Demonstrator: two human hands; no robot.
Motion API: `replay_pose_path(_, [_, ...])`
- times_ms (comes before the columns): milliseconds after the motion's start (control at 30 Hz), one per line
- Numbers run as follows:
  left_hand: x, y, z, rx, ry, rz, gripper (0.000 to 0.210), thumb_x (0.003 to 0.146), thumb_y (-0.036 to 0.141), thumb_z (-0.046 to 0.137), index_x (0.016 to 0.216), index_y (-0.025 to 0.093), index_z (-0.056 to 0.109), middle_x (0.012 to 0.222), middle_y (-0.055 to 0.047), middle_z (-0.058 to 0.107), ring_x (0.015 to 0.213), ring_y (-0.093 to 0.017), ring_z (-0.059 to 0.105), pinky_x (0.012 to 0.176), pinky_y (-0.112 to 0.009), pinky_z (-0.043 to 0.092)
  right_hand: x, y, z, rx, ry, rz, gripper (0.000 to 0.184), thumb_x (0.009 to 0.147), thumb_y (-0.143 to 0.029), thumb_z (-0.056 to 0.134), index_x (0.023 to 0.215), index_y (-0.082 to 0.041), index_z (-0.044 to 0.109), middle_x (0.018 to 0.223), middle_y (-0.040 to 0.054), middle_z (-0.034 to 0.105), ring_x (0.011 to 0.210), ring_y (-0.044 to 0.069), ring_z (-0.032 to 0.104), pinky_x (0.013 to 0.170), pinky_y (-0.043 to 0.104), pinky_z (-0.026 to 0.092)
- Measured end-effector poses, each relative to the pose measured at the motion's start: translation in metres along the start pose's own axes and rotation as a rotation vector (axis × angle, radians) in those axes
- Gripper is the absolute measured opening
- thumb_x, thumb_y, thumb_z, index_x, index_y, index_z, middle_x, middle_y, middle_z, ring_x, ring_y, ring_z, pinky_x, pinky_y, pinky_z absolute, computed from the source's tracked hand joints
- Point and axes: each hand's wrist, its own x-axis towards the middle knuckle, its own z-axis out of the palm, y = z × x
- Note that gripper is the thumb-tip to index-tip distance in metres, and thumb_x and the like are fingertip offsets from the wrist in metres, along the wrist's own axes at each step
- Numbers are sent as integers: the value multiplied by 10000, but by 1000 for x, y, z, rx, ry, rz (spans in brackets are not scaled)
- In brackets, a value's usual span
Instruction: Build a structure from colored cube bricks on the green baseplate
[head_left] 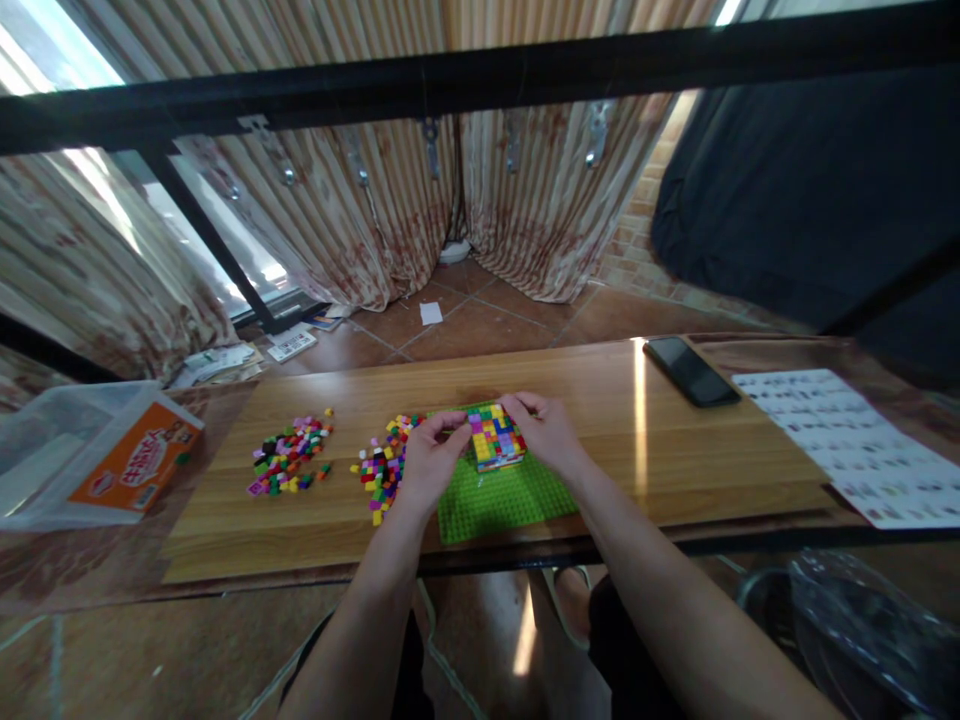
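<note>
A low block of multicoloured toy bricks (495, 437) stands on a green studded baseplate (502, 505), towards its far side. My left hand (431, 465) is at the block's left edge, thumb and forefinger pinched together. Whatever may be between those fingertips is too small to make out. On the opposite side, my right hand (551, 432) has curled fingers and a thumb against the block's right far corner. A pile of loose bricks (381, 475) lies just left of my left hand, partly hidden by it.
Farther left is another loose brick pile (289, 455) on the wooden board (600, 380). A clear plastic box (90, 455) with an orange label stands beyond the board's left end. A black phone (691, 371) and a printed sheet (862, 440) lie to the right. A dark bar (480, 80) crosses above.
</note>
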Motion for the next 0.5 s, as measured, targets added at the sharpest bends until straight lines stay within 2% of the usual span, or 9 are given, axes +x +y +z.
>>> replay_pose_path(100, [0,-1,0,24,9,-5,198,657,262,743,813,141,723,671,-16,691,559,-102,565,557,-216,439,0,2,0,67,33,53,412,895,-470,466,781,-175,730,719,18,715,663,163,640,614,257,474])
replay_pose_path(200, [1,-2,0,36,15,-8,209,658,260,735,826,137,718,652,-10,681,549,-100,554,551,-216,435,1,3,1,56,8,65,371,857,-472,527,796,-169,731,706,17,707,650,162,629,593,254,463])
replay_pose_path(333, [1,-3,0,44,-3,16,223,657,279,731,832,142,716,709,-13,696,569,-99,560,566,-218,443,1,3,4,39,-5,56,307,795,-448,606,813,-167,730,735,20,719,657,157,626,611,250,466])
replay_pose_path(500, [2,-5,-1,66,-8,15,249,661,303,733,852,144,714,768,-24,708,611,-109,582,588,-225,455,2,2,5,73,-7,86,329,775,-477,615,792,-170,730,714,15,714,636,150,614,597,244,464])
